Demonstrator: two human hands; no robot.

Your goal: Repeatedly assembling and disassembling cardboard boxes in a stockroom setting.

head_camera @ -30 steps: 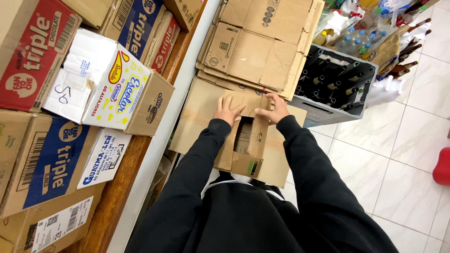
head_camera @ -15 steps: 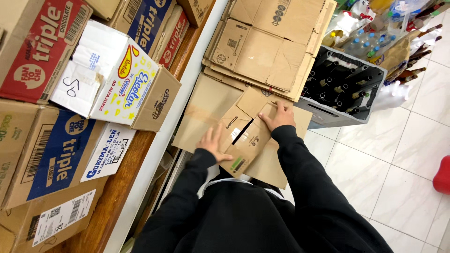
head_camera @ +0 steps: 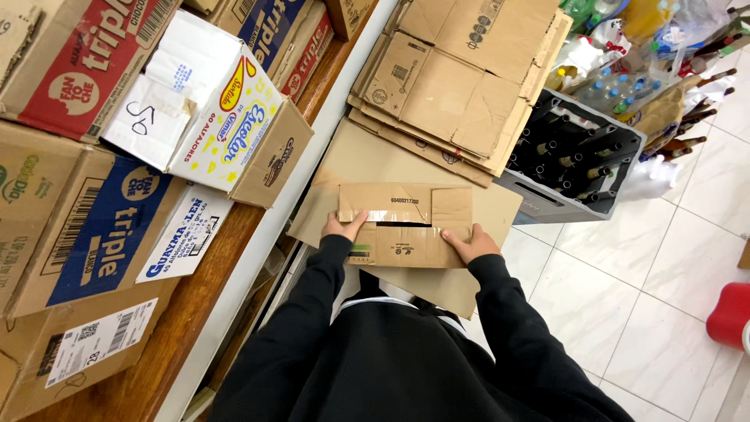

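A small flattened brown cardboard box (head_camera: 406, 225) lies level in front of me, held at both ends. My left hand (head_camera: 344, 227) grips its left edge and my right hand (head_camera: 469, 243) grips its lower right corner. Beneath it lies a larger flat cardboard sheet (head_camera: 367, 160). Both arms are in black sleeves.
A stack of flattened cartons (head_camera: 461, 78) lies beyond the held box. A grey crate of dark bottles (head_camera: 574, 160) stands to the right on the white tiled floor. On the left, a wooden shelf (head_camera: 187, 312) carries several printed cartons. A red object (head_camera: 730, 316) sits at the right edge.
The small box was folded and tilted between my hands; it is now flat and turned level. My left hand moved from its lower side to its left edge.
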